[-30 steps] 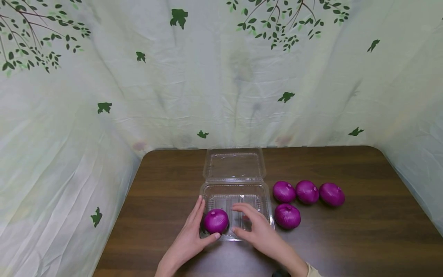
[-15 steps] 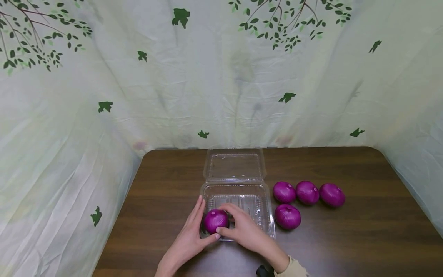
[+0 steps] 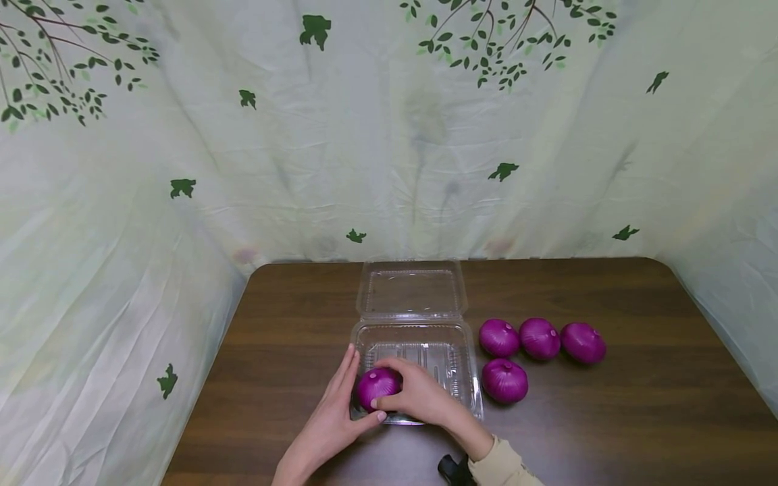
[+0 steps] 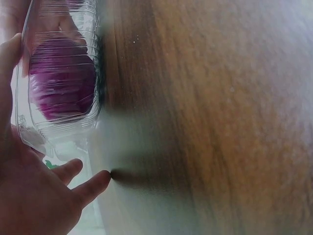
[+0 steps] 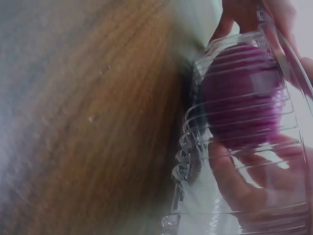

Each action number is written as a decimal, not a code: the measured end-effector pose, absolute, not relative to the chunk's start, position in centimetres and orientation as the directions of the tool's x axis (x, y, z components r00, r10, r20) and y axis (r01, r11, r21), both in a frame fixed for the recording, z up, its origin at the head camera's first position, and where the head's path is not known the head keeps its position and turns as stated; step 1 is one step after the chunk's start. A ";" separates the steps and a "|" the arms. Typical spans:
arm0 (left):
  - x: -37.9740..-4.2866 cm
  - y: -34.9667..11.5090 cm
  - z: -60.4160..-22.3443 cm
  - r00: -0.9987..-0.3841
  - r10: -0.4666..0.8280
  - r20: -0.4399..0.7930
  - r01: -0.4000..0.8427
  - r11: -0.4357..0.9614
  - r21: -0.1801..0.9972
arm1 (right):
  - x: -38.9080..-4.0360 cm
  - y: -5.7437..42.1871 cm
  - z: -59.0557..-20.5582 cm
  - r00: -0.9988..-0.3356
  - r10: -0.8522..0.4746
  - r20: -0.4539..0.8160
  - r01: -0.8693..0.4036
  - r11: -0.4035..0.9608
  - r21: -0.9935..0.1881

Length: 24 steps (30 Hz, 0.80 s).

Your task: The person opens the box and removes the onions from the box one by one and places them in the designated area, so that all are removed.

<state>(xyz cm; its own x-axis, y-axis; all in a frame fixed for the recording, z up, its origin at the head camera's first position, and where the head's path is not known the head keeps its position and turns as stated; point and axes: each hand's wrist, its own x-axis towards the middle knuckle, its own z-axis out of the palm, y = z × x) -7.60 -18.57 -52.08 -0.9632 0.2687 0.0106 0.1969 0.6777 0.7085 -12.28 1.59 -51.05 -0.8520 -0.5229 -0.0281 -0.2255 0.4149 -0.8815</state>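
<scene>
A clear plastic clamshell container (image 3: 471,364) stands on the table with its lid (image 3: 415,290) folded back. Inside, at the front left corner, sits a purple onion (image 3: 373,390). My right hand (image 3: 425,399) holds that onion between thumb and fingers from its right side. Along the container's left side lies my left hand (image 3: 331,415), fingers straight and thumb stretched along the front edge. In the left wrist view the onion (image 4: 63,81) shows through the ridged wall, with the left hand (image 4: 46,186) beside it. The right wrist view shows the onion (image 5: 242,98) through the plastic too.
Right of the container lie several more onions: a back row with a left one (image 3: 499,337), a middle one (image 3: 539,337) and a right one (image 3: 583,343), and one (image 3: 505,380) nearer the front. A leaf-printed cloth (image 3: 389,135) hangs behind the brown table (image 3: 608,418).
My right hand has moved left across the container, from beside the onion to gripping it. The onion has shifted very slightly left. My left hand stays in place.
</scene>
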 end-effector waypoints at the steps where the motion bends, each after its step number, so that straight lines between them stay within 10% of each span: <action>1: -7.6 -18.6 -52.1 -0.964 0.267 0.009 0.195 0.679 0.708 | -12.4 1.6 -51.1 -0.850 -0.526 -0.035 -0.223 0.418 -0.880; 24: -7.7 -18.4 -51.8 -0.966 0.258 -0.004 0.178 0.677 0.714 | -12.1 2.4 -50.8 -0.912 -0.411 -0.007 -0.184 0.423 -0.887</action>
<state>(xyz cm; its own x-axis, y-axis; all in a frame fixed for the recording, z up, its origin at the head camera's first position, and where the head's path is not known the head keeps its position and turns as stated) -7.66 -18.43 -51.82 -0.9660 0.2584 -0.0041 0.1781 0.6771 0.7140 -12.06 2.39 -50.77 -0.9118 -0.4106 -0.0065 -0.1841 0.4229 -0.8873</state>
